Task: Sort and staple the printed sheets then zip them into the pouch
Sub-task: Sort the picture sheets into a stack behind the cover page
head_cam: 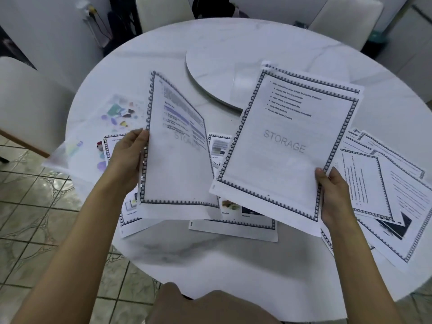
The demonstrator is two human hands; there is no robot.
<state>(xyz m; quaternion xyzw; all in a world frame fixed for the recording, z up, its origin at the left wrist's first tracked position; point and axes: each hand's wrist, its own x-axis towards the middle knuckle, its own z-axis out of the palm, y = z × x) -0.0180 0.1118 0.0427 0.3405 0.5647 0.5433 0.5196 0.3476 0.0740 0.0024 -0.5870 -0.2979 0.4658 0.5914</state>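
My left hand grips the left edge of a bordered printed sheet marked STORAGE, held up and tilted above the table. In my right hand is a small stack of sheets, pinched at its lower right corner; the top page also reads STORAGE. Under them more printed sheets lie loose on the round white table. Another fanned pile of sheets rests at the right. A clear pouch with colourful shapes lies at the left, partly over the table's edge. No stapler is in view.
A white turntable sits in the table's middle. Pale chairs stand at the left and at the back. Tiled floor shows at the lower left. My knee is at the table's near edge.
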